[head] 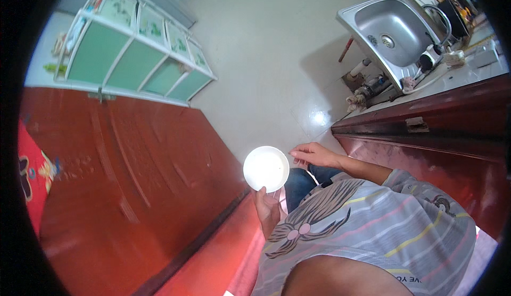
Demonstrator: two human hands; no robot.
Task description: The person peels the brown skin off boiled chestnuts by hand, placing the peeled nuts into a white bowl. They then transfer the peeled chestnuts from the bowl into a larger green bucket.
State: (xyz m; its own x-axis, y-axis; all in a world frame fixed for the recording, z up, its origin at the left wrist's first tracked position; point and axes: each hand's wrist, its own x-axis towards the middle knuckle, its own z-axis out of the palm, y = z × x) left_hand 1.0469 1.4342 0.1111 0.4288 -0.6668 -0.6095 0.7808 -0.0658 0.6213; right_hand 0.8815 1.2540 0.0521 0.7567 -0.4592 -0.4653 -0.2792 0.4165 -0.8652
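A round white bowl [266,169] is held out in front of my body. My left hand [267,211] grips it from below, with the thumb over the near rim. A small dark speck shows inside the bowl. My right hand [309,154] is just right of the bowl, apart from its rim, with the fingers loosely curled and nothing seen in them. The palm side of that hand is hidden.
A red wooden door [159,168] stands open at left, and a door frame [451,126] runs along the right. Beyond are a green-panelled cabinet [119,56], a tiled floor [255,64] and a stainless steel sink [389,32] with a faucet [447,22] and pipes [371,90] below.
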